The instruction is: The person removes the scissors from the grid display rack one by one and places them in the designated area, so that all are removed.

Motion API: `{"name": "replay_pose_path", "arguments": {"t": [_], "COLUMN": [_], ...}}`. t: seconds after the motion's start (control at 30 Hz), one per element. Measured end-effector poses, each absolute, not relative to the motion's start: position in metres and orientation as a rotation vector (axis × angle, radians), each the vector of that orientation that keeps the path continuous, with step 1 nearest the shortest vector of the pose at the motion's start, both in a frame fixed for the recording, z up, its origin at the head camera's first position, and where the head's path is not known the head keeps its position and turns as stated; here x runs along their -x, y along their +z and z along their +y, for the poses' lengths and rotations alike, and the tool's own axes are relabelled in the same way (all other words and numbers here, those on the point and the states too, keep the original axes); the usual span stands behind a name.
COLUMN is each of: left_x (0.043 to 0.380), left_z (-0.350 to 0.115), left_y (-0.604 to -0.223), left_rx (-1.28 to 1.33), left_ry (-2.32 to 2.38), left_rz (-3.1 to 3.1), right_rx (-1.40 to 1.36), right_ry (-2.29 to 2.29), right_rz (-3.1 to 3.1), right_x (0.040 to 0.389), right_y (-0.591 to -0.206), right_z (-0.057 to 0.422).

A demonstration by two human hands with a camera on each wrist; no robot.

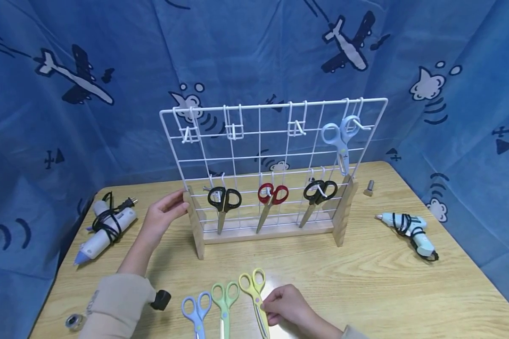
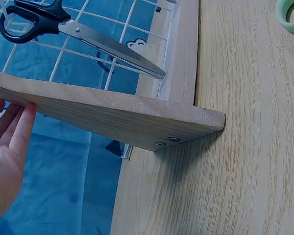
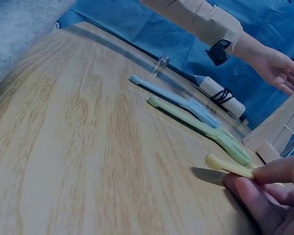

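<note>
My right hand [image 1: 289, 305] pinches a pair of yellow scissors [image 1: 254, 292] by the blade part, between thumb and fingers. In the right wrist view the tip end of these scissors [image 3: 230, 166] is raised off the table. To their left lie green scissors [image 1: 225, 303] and blue scissors [image 1: 197, 314]. My left hand [image 1: 163, 214] holds the left wooden side panel [image 2: 112, 110] of a white wire rack [image 1: 259, 155], fingertips against its outer face. Black scissors [image 1: 224, 200], red-handled scissors [image 1: 272, 194], more black scissors [image 1: 319, 193] and light blue scissors [image 1: 341, 136] hang on the rack's hooks.
Upper hooks [image 1: 188, 134] on the rack's left and middle hold nothing. A white glue gun [image 1: 108, 233] with wound cord lies at left, a pale green one [image 1: 409, 230] at right. A bolt [image 1: 369, 188] stands behind right; a small clear object [image 1: 73, 321] sits front left.
</note>
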State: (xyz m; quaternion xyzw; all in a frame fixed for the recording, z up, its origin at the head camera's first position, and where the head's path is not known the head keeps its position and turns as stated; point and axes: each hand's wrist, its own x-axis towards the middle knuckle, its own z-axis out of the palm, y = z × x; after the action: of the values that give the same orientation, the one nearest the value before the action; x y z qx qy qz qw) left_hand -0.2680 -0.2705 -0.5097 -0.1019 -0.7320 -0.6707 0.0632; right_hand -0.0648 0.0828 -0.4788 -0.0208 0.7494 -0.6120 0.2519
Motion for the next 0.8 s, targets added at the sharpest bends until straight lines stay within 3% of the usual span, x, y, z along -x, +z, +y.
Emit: {"name": "replay_pose_path", "arguments": {"t": [0.8], "left_x": [0.2665], "left_z": [-0.2682], "left_y": [-0.5085], "left_rx": [0.297], "left_ry": [-1.97], "left_rz": [-2.251], "right_rx": [0.223], "right_ry": [-1.501], "right_rz": [2.085], "right_x": [0.0687], "right_y": [-0.4732], "right_z": [0.0762]}}
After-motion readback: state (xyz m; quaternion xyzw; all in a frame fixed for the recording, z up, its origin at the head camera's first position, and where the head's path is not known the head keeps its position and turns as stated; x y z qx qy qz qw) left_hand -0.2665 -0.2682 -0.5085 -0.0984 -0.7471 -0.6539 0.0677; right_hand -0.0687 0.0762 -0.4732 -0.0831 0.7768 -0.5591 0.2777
